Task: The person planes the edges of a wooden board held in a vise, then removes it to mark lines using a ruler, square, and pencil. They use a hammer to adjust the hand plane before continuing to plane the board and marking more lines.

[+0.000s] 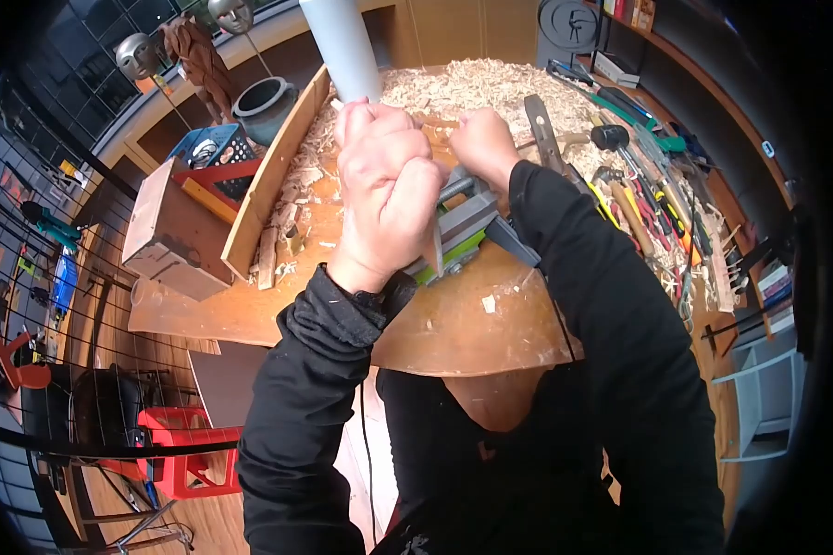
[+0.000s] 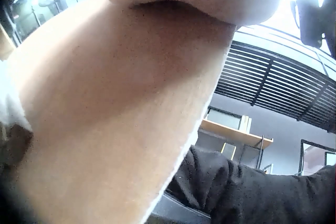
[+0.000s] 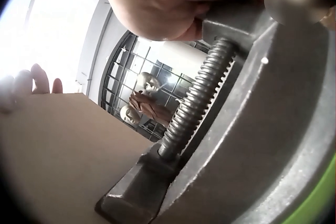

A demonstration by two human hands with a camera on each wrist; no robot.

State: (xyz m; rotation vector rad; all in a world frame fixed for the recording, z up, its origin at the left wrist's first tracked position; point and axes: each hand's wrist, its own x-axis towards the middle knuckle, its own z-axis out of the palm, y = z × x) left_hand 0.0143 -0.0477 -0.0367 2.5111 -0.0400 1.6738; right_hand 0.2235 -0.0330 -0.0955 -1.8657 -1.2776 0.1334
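The wooden piece [image 3: 68, 150] lies directly below the left hand [image 1: 386, 176], the nearer one, which grips its upper edge; its long axis seems to run down beside the vise [image 1: 463, 222]. The right hand [image 1: 486, 146], apart, curls near the screw [image 3: 198, 95]; what it grips, I cannot tell.

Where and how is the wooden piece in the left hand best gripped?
The wooden piece looks best gripped by its upper edge, from above, fingers and thumb on opposite faces. In the right wrist view its face is flat and that edge straight, with the left hand's fingertips over it; lower down, the vise crowds it.
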